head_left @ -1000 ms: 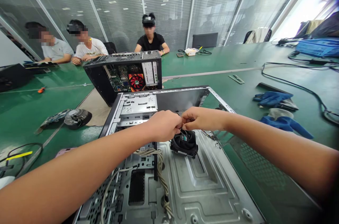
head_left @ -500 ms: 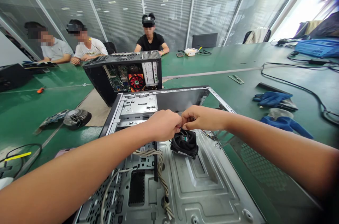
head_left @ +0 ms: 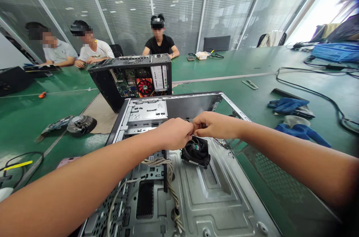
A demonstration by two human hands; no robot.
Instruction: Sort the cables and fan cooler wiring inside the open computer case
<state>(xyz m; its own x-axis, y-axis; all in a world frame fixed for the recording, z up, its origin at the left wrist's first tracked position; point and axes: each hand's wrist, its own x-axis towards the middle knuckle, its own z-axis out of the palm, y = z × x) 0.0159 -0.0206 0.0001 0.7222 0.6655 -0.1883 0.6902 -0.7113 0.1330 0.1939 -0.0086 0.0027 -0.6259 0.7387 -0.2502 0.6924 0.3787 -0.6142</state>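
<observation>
A black cooling fan (head_left: 196, 151) with a round hub label hangs tilted over the metal floor of an open computer case (head_left: 230, 188). Just above its back edge, my left hand (head_left: 179, 132) is closed, knuckles up, fingers hidden from me. My right hand (head_left: 209, 125) meets it fingertip to fingertip in a pinch. Whatever small thing lies between the fingers, perhaps part of the fan's wire, cannot be made out. A twisted bundle of beige cables (head_left: 170, 177) runs down the inside of the case, left of the fan.
Behind stands a second computer tower (head_left: 103, 83) with a red-black fan inside. Blue gloves (head_left: 291, 106) and a black cable (head_left: 316, 91) lie right; a round metal-and-black part (head_left: 81, 125) sits left. Several people (head_left: 159, 44) sit across the green table (head_left: 196, 68).
Almost nothing differs. Both hands stay pinched together above the fan, with only a slight shift of the fingers.
</observation>
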